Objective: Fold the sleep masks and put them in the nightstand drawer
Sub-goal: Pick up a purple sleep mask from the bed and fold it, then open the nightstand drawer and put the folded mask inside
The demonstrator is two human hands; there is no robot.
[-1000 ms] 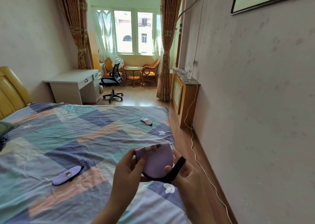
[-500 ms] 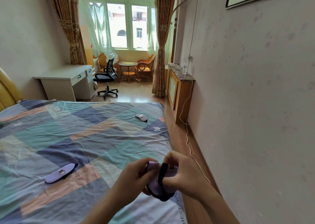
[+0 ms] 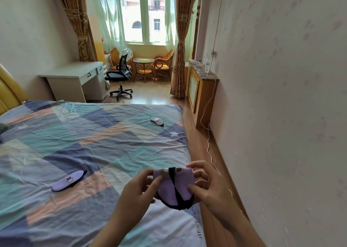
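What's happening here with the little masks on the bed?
A person is folding a lilac fabric sleep mask with a black strap, pinching it between the left hand and right hand above the bed's near corner. Two more masks lie unfolded on the patchwork bedspread: a lilac one nearby and a white one farther off. No nightstand drawer is in view.

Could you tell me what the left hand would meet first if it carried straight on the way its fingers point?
The left hand already touches the folded purple sleep mask; straight beyond it lies the right hand.
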